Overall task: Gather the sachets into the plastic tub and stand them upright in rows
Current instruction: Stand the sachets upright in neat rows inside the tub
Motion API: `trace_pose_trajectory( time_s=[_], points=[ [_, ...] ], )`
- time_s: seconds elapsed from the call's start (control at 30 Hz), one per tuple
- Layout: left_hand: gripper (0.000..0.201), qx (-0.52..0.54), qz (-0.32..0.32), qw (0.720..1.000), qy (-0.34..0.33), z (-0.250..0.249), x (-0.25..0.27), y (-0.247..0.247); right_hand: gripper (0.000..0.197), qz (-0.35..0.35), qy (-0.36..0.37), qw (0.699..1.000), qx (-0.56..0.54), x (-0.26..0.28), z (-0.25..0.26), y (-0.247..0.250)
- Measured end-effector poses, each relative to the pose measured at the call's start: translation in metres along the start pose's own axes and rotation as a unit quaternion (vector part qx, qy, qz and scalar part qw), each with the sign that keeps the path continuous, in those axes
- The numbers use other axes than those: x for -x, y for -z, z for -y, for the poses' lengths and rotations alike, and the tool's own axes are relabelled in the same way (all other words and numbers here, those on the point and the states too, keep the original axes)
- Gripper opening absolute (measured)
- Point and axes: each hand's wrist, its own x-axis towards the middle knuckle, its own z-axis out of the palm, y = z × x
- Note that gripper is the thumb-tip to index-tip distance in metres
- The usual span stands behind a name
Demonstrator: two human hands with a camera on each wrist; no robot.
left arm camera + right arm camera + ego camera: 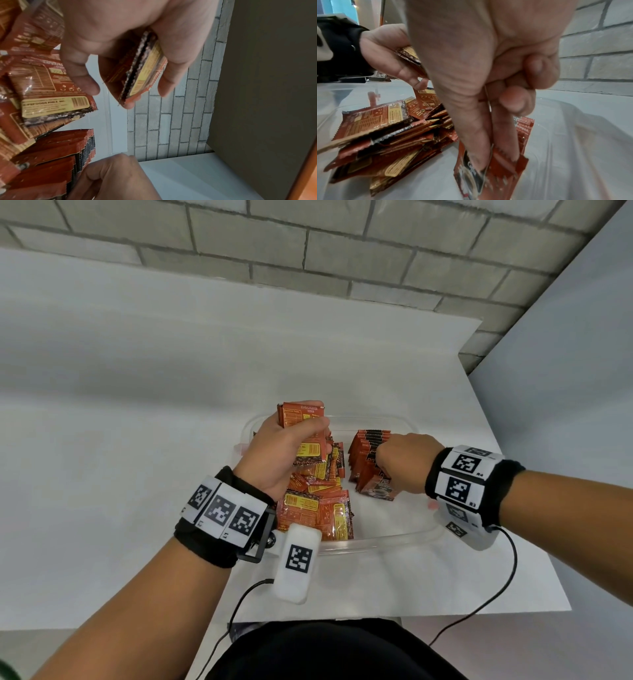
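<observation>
White table [394,378], sachets [303,436] in hands

Clear plastic tub [394,537] holds a loose heap of red-orange sachets [318,508] beside one upright row [368,460].

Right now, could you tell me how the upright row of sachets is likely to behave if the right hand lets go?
The row probably topples; thin packets lean, steadied by the right hand. They look light and glossy, so likely slippery.

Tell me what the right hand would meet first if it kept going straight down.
The right hand points down; beyond the sachet it pinches, it would probably meet the plastic tub floor first.
</observation>
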Motion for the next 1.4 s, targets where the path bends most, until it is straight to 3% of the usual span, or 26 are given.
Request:
trace_pose_trajectory(
  time_s=[0.3, 0.5, 0.7, 0.83, 0.93, 1.1, 1.27, 1.4],
  points=[
    [0.021, 0.006, 0.010, 1.000, -0.001, -0.001, 0.000, 0.002, 0.010, 0.007, -0.005, 1.000, 0.020, -0.002, 0.000, 0.002],
    [0.026, 0.004, 0.012, 1.000, -0.002, -0.001, 0.001, 0.004, 0.025, -0.001, -0.014, 1.000, 0.011, 0.001, -0.003, 0.001],
    [0.019, 0.008, 0.016, 1.000, -0.003, 0.001, 0.000, 0.006, 0.029, -0.025, -0.034, 0.999, -0.005, 0.008, -0.009, 0.005],
    [0.030, 0.044, 0.020, 0.999, 0.008, 0.003, -0.002, 0.008, 0.024, -0.072, -0.051, 0.989, -0.116, 0.019, -0.021, 0.019],
    [0.033, 0.045, 0.056, 0.997, 0.012, 0.003, -0.002, 0.006, 0.020, -0.149, -0.042, 0.947, -0.282, 0.032, -0.025, 0.029],
    [0.040, -0.009, 0.112, 0.994, -0.015, 0.007, 0.001, -0.004, 0.027, -0.216, 0.013, 0.821, -0.529, 0.048, -0.005, 0.031],
    [0.040, -0.050, 0.115, 0.992, -0.028, 0.008, 0.002, -0.009, 0.013, -0.254, 0.038, 0.758, -0.600, 0.048, 0.002, 0.022],
    [0.045, 0.010, 0.096, 0.995, 0.014, 0.006, 0.001, -0.007, 0.015, -0.356, 0.025, 0.715, -0.601, 0.054, -0.008, 0.020]
  ],
)
